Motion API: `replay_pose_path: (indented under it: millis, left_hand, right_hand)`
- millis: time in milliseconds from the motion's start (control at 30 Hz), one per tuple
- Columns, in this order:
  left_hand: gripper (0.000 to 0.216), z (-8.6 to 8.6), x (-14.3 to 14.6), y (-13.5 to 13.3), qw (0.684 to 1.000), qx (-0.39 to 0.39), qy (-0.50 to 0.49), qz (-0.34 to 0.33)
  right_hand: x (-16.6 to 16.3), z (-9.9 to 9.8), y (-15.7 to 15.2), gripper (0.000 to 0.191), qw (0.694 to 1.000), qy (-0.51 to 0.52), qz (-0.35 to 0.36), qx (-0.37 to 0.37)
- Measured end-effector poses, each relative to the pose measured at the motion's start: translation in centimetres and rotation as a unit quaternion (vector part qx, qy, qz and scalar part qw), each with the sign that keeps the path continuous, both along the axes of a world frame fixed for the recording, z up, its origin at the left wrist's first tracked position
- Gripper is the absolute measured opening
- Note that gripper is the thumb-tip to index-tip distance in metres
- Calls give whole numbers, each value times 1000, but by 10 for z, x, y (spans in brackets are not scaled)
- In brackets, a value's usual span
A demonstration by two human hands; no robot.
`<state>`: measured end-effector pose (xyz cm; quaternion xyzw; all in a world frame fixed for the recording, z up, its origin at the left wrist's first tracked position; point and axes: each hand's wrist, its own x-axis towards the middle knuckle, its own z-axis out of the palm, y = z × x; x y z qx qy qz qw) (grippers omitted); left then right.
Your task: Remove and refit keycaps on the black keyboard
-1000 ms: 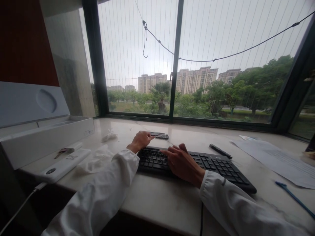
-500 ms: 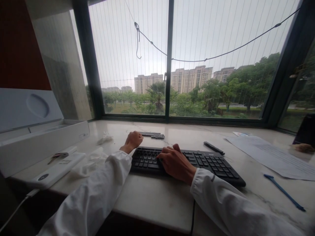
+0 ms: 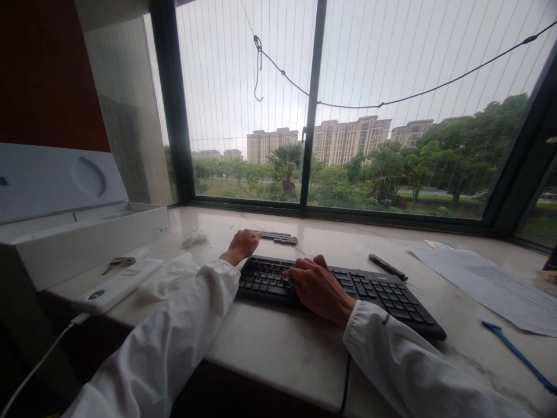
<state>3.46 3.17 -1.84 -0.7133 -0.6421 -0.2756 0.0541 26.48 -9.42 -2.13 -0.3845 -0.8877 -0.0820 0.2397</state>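
The right hand (image 3: pixel 319 288) rests on the black keyboard (image 3: pixel 378 293), fingers curled down onto the keys near its left half. The left hand (image 3: pixel 241 246) lies past the keyboard's far left corner, 1 finger stretched out and touching the end of a dark strip of keys (image 3: pixel 278 237) lying on the marble sill (image 3: pixel 278 354). Both arms wear white sleeves. Left of them sit crumpled tissues (image 3: pixel 167 278), a white power bank (image 3: pixel 117 285) and an open white box (image 3: pixel 78 238). Right of the keyboard lie a black pen (image 3: pixel 387 267), papers (image 3: pixel 491 287) and a blue tool (image 3: pixel 517 355).
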Motion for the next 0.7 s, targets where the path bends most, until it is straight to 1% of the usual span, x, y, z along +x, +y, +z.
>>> replay_pose_path:
  millis: [100, 267, 367, 467, 567, 700]
  left_hand:
    - [59, -1, 0, 1, 1000, 0, 7, 0]
    - [60, -2, -2, 1, 1000, -6, 10, -13]
    - [59, -1, -2, 0, 1000, -2, 16, -1]
    - [57, 0, -2, 0, 1000, -1, 24, 6]
    - [55, 0, -2, 0, 1000, -5, 27, 9]
    - [54, 0, -2, 1, 1000, -12, 24, 11]
  right_hand:
    - [0, 0, 0, 28, 1000, -9, 1, 0]
    - [0, 2, -1, 34, 1000, -9, 4, 6]
    - [-1, 3, -2, 35, 1000, -8, 11, 1]
    - [-1, 3, -2, 39, 1000, -1, 3, 9]
    - [-1, 2, -1, 36, 1000, -16, -5, 2]
    - [-2, 1, 0, 37, 1000, -9, -12, 2]
